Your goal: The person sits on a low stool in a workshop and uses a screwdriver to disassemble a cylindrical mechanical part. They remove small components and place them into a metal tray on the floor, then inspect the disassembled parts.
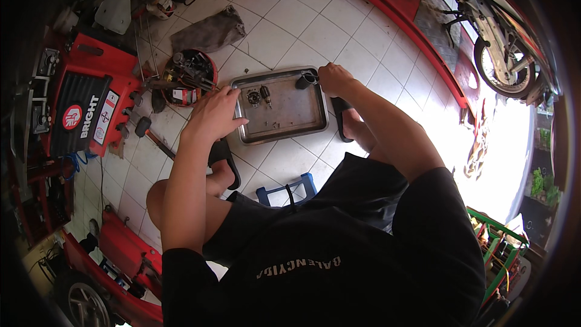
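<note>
A shallow metal tray (281, 135) lies on the floor in front of me. My left hand (212, 112) rests at its left rim with the fingers stretched out, holding nothing that I can see. At the tray's far right corner, my right hand (334, 80) is closed; its grip is hidden from view. A dark cylindrical part (304, 82) with a ring-like upper end is right beside those fingers, inside the tray. Farther left in the tray are a round dark metal part (253, 97) and a small slender part (265, 95). Several tiny pieces (276, 125) lie near the front.
A round container (206, 63) of tools stands beyond my left hand, near a grey cloth (209, 29). A hammer (145, 128) lies left, by a red machine (91, 103). A blue stool (307, 187) is below me. A motorcycle (499, 60) stands far right.
</note>
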Tool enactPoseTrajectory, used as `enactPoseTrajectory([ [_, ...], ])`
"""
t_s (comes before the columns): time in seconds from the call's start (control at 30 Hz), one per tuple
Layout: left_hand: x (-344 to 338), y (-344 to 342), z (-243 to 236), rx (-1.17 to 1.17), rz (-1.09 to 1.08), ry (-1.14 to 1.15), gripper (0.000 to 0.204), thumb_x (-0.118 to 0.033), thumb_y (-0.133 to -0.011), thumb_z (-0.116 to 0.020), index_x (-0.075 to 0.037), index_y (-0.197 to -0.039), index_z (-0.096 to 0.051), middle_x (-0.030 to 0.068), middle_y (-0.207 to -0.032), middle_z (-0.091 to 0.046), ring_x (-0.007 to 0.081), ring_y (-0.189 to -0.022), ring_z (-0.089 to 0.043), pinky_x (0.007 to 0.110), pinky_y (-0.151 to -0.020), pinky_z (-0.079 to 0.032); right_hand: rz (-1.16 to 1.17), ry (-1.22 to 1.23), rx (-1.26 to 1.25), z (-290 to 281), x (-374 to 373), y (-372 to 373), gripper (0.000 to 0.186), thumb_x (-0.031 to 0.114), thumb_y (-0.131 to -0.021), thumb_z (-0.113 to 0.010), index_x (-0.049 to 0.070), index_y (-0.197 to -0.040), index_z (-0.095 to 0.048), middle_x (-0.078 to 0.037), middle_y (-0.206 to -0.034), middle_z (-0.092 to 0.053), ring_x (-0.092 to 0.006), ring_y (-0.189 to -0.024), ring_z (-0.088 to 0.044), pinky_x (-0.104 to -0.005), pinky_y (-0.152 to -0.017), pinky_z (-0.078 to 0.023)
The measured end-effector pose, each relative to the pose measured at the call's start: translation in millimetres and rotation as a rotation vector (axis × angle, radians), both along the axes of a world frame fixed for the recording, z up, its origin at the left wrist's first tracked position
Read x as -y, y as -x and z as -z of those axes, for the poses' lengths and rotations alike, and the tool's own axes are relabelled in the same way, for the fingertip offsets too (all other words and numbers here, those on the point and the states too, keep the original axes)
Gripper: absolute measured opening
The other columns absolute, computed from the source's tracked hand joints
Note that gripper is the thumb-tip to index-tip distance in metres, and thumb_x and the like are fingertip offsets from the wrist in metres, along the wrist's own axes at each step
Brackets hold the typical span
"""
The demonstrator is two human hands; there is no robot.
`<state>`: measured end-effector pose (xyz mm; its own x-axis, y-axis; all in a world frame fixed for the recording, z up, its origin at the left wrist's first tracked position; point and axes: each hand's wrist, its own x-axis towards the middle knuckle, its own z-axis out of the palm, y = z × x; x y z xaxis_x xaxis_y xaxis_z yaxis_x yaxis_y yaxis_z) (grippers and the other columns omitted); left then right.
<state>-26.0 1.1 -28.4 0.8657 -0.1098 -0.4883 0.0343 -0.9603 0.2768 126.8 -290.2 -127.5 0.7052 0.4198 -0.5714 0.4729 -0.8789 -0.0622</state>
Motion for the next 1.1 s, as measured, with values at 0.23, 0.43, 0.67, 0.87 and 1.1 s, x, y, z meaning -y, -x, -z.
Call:
enactPoseTrajectory([
  [0.23, -1, 4, 2, 0.092, 0.011, 0.012, 0.068, -0.033, -0.083, -0.083, -0.001, -0.137, -0.055, 0.0155, -0.138, -0.06, 0.034, -0.125, -0.062, 0.047, -0.107, -0.049, -0.042, 0.072, -0.118, 9, -2, 5, 0.032, 0.003, -0.083, -0.071, 0.003, -0.115, -0.072, -0.021, -0.119, -0.07, -0.0367, -0.114, -0.069, -0.0439, -0.092, -0.058],
  [0.43, -2, 2, -4, 0.031, 0.001, 0.009, 0.076, -0.028, -0.081, -0.084, 0.0, -0.144, -0.051, 0.0187, -0.146, -0.054, 0.0378, -0.125, -0.06, 0.046, -0.104, -0.051, -0.009, 0.065, -0.056, 5, -2, 6, 0.029, 0.005, -0.084, -0.071, 0.003, -0.113, -0.074, -0.022, -0.119, -0.071, -0.0355, -0.115, -0.069, -0.044, -0.092, -0.058],
  [0.67, -4, 6, 2, 0.109, 0.011, 0.013, 0.069, -0.033, -0.082, -0.084, 0.0, -0.135, -0.056, 0.0164, -0.136, -0.061, 0.0348, -0.126, -0.061, 0.046, -0.106, -0.05, -0.05, 0.037, -0.065, 7, -10, 6, 0.029, 0.004, -0.084, -0.069, 0.004, -0.112, -0.074, -0.021, -0.117, -0.072, -0.0354, -0.114, -0.069, -0.0424, -0.093, -0.058],
  [0.87, -5, 4, 2, 0.033, -0.004, 0.018, 0.077, -0.029, -0.081, -0.084, -0.001, -0.144, -0.051, 0.0177, -0.147, -0.053, 0.037, -0.126, -0.059, 0.046, -0.105, -0.05, -0.043, 0.057, -0.057, 1, -6, 4, 0.032, 0.003, -0.082, -0.071, 0.005, -0.113, -0.074, -0.02, -0.116, -0.072, -0.0355, -0.115, -0.069, -0.0431, -0.092, -0.058],
  [1.1, -3, 2, 1, 0.049, 0.013, 0.014, 0.076, -0.029, -0.081, -0.083, -0.001, -0.144, -0.051, 0.0173, -0.145, -0.054, 0.0372, -0.126, -0.06, 0.047, -0.104, -0.05, -0.002, 0.044, -0.037, 29, 0, 4, 0.031, 0.005, -0.083, -0.07, 0.004, -0.114, -0.074, -0.02, -0.117, -0.072, -0.0368, -0.113, -0.07, -0.0432, -0.092, -0.059],
])
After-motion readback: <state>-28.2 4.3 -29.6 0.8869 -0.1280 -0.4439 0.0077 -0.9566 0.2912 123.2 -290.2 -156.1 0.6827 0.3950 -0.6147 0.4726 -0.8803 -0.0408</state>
